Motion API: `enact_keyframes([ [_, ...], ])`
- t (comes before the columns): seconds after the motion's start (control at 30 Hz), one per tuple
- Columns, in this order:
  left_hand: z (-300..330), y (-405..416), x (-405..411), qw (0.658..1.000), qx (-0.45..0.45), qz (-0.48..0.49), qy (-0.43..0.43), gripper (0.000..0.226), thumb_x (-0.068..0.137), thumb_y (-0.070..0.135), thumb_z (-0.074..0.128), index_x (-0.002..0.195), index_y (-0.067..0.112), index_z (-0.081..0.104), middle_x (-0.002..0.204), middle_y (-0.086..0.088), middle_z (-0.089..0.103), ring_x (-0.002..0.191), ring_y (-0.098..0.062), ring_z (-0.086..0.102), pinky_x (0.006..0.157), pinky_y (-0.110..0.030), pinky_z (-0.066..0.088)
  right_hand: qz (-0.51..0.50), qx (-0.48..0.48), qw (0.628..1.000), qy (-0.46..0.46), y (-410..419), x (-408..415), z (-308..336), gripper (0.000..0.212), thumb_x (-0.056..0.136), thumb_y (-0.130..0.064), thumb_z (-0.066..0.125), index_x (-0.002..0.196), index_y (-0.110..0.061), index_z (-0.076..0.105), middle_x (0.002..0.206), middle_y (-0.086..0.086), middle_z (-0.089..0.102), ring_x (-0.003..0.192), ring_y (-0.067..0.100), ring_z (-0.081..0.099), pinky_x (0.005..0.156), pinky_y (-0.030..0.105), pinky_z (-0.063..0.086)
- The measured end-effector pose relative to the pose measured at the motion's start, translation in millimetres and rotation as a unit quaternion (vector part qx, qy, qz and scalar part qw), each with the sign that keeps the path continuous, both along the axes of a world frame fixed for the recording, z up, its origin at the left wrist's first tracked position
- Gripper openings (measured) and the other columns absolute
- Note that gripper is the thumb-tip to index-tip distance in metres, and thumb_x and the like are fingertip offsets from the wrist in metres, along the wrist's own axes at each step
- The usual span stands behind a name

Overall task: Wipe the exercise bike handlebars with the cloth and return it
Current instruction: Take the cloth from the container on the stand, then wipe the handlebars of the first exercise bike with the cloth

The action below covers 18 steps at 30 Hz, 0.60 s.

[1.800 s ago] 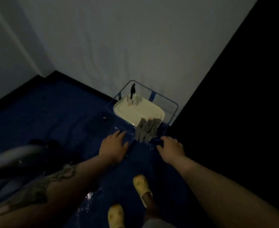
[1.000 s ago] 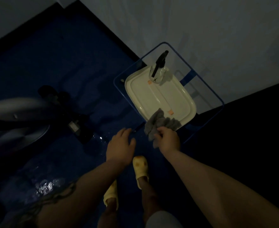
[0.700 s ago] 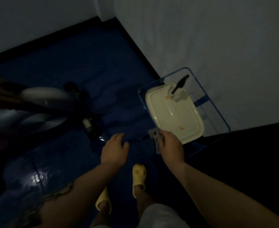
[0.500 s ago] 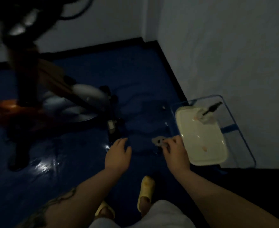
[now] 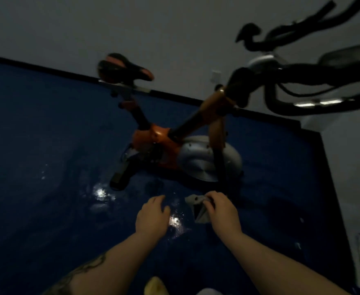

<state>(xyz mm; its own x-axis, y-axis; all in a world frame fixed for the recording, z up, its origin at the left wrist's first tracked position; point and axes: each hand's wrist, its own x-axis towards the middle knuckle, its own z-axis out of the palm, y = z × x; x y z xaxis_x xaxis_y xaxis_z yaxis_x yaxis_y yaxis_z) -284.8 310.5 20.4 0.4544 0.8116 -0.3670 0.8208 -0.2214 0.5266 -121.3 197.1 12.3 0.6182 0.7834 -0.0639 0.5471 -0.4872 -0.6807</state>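
Your right hand pinches a small, limp grey cloth, its folds hanging crumpled from your fingertips. Your left hand hovers empty beside it, fingers loosely spread, the two hands apart. Beyond them stands an orange-framed exercise bike on a glossy dark-blue floor. Its curved black handlebars sit at far right, blurred and cut off by the edge.

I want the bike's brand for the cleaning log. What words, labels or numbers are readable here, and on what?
None can be read.
Exercise bike: no legible brand or label; the picture is dark and blurred.
Cloth in the right hand: no print visible.
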Motion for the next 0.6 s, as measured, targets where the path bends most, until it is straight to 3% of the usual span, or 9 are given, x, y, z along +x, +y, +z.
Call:
enact_keyframes([
  [0.27, 9.1, 119.4, -85.7, 0.997, 0.024, 0.076, -0.010, 0.048, 0.098, 0.033, 0.040, 0.144, 0.020, 0.038, 0.148, -0.001, 0.040, 0.130, -0.021, 0.042, 0.105, -0.037, 0.036, 0.100, 0.006, 0.995, -0.013, 150.2, -71.2, 11.1, 0.004, 0.091, -0.028, 0.057, 0.093, -0.026, 0.060, 0.083, -0.014, 0.051, 0.072, 0.001, 0.047, 0.059, 0.012, 0.034],
  [0.47, -2.2, 208.2, -115.8, 0.993, 0.018, 0.118, -0.003, 0.047, 0.098, 0.034, 0.040, 0.143, 0.021, 0.038, 0.147, 0.000, 0.042, 0.128, -0.020, 0.044, 0.105, -0.036, 0.038, 0.140, -0.004, 0.990, -0.022, 263.1, -90.7, 4.3, 0.007, 0.090, -0.028, 0.058, 0.094, -0.023, 0.061, 0.090, -0.006, 0.058, 0.079, 0.011, 0.054, 0.070, 0.027, 0.044],
  [0.6, -4.6, 289.3, -126.8, 0.990, 0.029, 0.135, 0.016, 0.045, 0.097, 0.033, 0.041, 0.141, 0.022, 0.040, 0.144, 0.001, 0.044, 0.124, -0.018, 0.046, 0.099, -0.032, 0.039, 0.152, -0.003, 0.988, 0.004, 349.4, -97.1, -0.8, 0.008, 0.091, -0.029, 0.057, 0.094, -0.023, 0.061, 0.091, -0.007, 0.057, 0.080, 0.011, 0.055, 0.070, 0.028, 0.046],
])
